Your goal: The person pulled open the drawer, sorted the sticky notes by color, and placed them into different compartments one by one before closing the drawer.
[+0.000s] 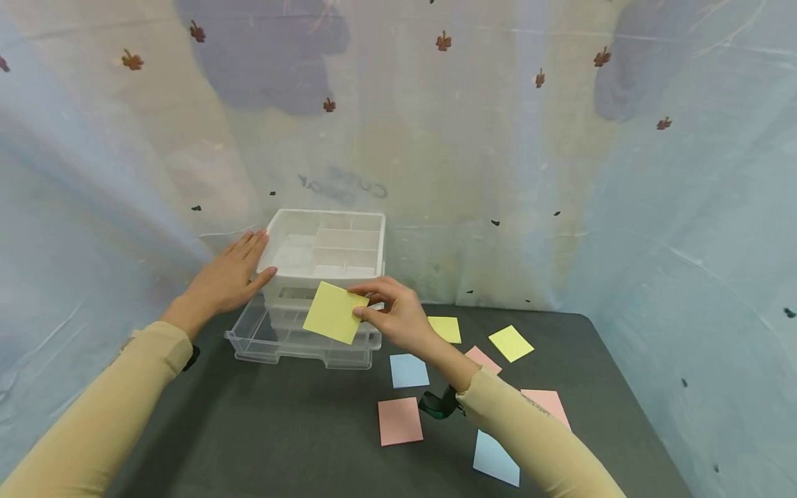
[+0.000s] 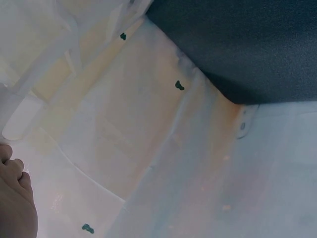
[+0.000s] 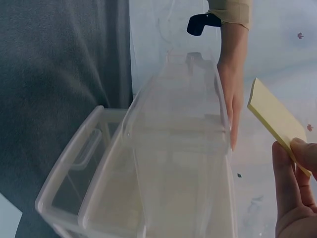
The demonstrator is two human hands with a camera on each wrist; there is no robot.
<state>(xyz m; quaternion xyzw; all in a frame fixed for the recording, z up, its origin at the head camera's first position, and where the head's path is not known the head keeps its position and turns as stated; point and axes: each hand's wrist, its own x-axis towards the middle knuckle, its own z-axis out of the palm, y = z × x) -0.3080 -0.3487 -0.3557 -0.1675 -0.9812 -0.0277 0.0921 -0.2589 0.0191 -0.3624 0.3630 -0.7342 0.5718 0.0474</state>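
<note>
A thin pad of yellow sticky notes (image 1: pixel 332 312) is pinched between the thumb and fingers of my right hand (image 1: pixel 401 315), held up in front of a plastic organizer. The pad's thick edge shows in the right wrist view. My left hand (image 1: pixel 224 280) lies with straight fingers along the left side of the white divided tray (image 1: pixel 292 271), the organizer's top part. Below it, a transparent drawer (image 1: pixel 299 353) juts out toward me. Dividers split the tray into several compartments. In the left wrist view only part of the left hand (image 2: pixel 17 198) shows.
On the dark table (image 1: pixel 299 436), right of the organizer, lie several sticky note pads: yellow (image 1: pixel 510 344), another yellow (image 1: pixel 445 329), blue (image 1: pixel 409 371), pink (image 1: pixel 400 421) and a second blue (image 1: pixel 496 460). My right forearm partly covers some. A patterned curtain (image 1: pixel 461 173) hangs behind.
</note>
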